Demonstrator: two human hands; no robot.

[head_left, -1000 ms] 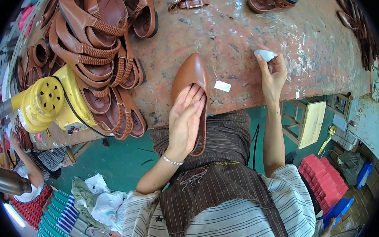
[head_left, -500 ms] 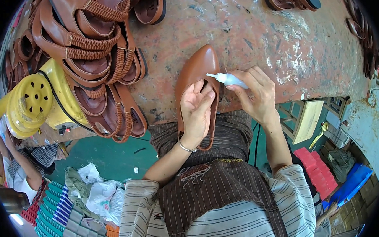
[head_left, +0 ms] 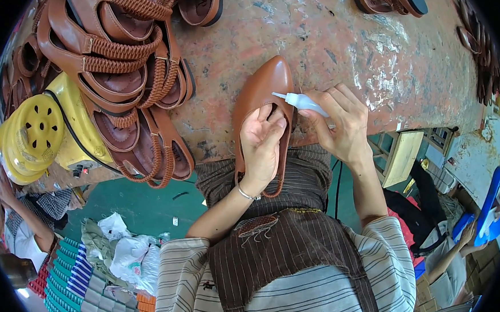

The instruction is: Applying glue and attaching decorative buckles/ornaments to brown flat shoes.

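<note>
Near the smooth, pointed shoe [head_left: 260,91] slants a thin-nozzled bottle [head_left: 305,102].

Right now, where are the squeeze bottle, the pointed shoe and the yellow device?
Squeeze bottle [head_left: 307,102], head view: on its pale body.
Pointed shoe [head_left: 263,85], head view: on its brown toe.
Yellow device [head_left: 38,130], head view: on its round cover.

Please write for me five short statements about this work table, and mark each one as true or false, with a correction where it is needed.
1. The fingers of the left hand are inside the brown shoe. True.
2. The right hand holds a brush. False: it holds a small pale bottle.
3. The yellow machine is right of the shoe. False: it is on the left.
4. Brown sandals are piled on the table. True.
5. A bracelet is on the right wrist. False: it is on the left.
</note>
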